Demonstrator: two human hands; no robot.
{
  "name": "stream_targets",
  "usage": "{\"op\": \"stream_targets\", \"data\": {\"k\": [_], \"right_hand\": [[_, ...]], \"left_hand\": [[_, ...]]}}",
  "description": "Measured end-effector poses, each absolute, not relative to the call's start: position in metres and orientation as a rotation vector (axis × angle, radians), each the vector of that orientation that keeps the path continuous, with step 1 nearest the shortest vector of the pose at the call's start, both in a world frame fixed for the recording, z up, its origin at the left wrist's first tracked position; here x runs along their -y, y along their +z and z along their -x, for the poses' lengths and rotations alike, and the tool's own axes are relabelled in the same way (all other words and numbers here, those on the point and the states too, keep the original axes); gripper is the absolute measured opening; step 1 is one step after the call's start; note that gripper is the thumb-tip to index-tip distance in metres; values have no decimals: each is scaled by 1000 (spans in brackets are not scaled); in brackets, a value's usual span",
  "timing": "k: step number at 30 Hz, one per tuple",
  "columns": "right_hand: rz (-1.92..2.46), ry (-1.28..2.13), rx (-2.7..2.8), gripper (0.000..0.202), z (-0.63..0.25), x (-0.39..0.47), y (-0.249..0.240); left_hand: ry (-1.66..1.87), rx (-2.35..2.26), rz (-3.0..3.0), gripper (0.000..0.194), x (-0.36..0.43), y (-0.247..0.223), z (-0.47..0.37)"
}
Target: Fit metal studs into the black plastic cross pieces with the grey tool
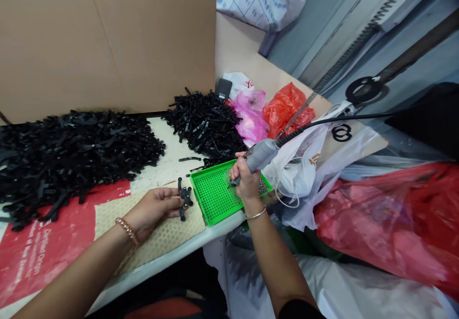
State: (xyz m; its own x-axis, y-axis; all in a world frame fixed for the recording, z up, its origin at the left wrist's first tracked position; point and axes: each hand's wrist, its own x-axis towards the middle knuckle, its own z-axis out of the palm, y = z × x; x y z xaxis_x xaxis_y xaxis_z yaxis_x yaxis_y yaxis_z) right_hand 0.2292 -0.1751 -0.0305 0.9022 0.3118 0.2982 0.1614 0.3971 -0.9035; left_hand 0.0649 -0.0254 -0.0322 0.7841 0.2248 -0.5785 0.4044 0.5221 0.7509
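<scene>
While right hand point(246, 178) grips grey driver point(258, 156), left hand point(154, 206) holds black clips point(184, 198)

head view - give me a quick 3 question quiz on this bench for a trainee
1. True or false: the right hand grips a grey power tool over the green tray.
2. What does the left hand hold? A) a red bag B) small black parts C) a white cable
3. Fill in: the biggest black parts pile lies to the ____ of the tray.

Key
1. True; the tool tip points down into the tray.
2. B; the fingers pinch them above the beige honeycomb mat.
3. Left, in front of the cardboard wall.
</scene>
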Motion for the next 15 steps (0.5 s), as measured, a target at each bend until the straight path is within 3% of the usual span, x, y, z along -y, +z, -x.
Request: {"op": "stream_targets", "data": {"k": [15], "right_hand": [[1198, 115, 503, 27, -230, 176, -31]], "left_hand": [[-116, -708, -1021, 14, 27, -30, -66]]}}
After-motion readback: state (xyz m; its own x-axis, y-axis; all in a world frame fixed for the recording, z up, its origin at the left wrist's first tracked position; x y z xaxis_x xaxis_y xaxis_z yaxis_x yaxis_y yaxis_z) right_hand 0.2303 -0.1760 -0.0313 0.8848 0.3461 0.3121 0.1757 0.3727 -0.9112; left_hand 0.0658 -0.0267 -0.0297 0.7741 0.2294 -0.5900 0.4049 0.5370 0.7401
